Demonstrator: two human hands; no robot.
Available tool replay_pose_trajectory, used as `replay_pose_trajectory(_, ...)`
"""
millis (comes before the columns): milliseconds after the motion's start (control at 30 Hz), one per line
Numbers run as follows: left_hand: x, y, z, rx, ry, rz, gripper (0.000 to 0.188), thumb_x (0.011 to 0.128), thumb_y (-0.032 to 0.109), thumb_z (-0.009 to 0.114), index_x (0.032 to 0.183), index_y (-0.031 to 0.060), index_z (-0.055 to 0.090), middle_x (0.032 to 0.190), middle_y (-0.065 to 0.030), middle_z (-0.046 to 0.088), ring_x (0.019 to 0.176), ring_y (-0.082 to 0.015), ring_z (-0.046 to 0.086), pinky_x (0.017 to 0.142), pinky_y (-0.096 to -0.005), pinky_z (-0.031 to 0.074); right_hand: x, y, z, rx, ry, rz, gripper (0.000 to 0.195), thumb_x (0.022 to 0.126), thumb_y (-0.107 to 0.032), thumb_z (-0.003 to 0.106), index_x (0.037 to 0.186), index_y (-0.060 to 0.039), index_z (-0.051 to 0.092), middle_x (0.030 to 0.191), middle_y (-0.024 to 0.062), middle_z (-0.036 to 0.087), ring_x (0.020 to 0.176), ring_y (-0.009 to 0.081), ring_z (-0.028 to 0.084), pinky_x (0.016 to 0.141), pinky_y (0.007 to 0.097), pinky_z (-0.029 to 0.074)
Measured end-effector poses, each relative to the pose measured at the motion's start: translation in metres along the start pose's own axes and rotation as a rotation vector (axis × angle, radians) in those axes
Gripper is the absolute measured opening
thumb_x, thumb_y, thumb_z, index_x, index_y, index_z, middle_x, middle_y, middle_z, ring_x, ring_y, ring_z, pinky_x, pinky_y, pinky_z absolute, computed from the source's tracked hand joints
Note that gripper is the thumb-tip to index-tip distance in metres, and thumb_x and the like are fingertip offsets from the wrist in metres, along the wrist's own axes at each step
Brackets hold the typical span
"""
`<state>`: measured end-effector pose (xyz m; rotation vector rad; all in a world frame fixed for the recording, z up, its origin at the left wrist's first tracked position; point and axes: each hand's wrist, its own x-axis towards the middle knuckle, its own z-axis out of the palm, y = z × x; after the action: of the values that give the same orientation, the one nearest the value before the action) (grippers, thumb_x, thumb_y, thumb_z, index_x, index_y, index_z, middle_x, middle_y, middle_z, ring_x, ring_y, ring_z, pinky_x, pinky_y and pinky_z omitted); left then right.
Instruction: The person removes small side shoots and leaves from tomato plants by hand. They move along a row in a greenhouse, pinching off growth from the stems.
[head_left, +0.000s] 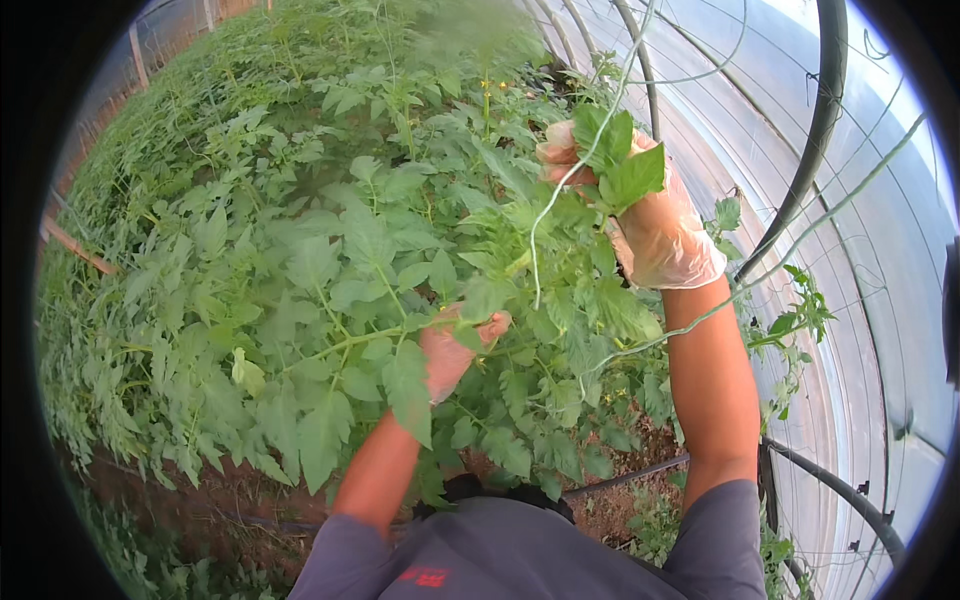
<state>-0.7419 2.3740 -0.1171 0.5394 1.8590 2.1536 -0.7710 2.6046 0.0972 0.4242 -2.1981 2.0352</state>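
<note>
My left hand (451, 352), in a thin clear glove, is closed around a tomato stem (352, 341) low in the middle of the foliage, partly behind leaves. Up at the right, my gloved right hand (656, 217) is behind some tomato leaves (634, 176) that hide its fingers; whether it grips them I cannot tell. A pale green twine (559, 187) hangs in front of that hand, its end loose over the plants. Another length of twine (780, 266) crosses my right forearm and runs down into the leaves.
Dense tomato plants (225, 225) with small yellow flowers (487, 90) spread to the left and ahead. Curved greenhouse frame tubes (817, 135) and plastic film (847, 360) rise on the right. A dark hose or pipe (630, 476) lies over brown soil (611, 514) near my body.
</note>
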Motion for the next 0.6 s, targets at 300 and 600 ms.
replay_pose_trajectory(300,0.012,-0.086,0.002,-0.796,-0.439,-0.108,0.044,0.100,0.023,0.066,0.135,-0.0012,0.057,0.129,-0.0116,0.060,0.100,-0.0210,0.064,0.085,-0.0358,0.055,0.013,-0.082,0.048,-0.868,-0.044,-0.383,0.033,0.102,-0.032,0.059,0.105,-0.0042,0.078,0.084,0.0150,0.073,0.080,0.0293,0.070,0.075,0.0406,0.055)
replay_pose_trajectory(600,0.038,-0.075,0.020,-0.411,-0.596,-0.060,0.039,0.102,0.017,0.060,0.137,0.0007,0.054,0.121,-0.0072,0.060,0.103,-0.0144,0.063,0.078,-0.0298,0.053,-0.008,-0.055,0.018,-0.981,0.132,-0.264,0.030,0.099,-0.028,0.062,0.100,-0.0010,0.074,0.079,0.0184,0.072,0.075,0.0369,0.070,0.071,0.0452,0.054)
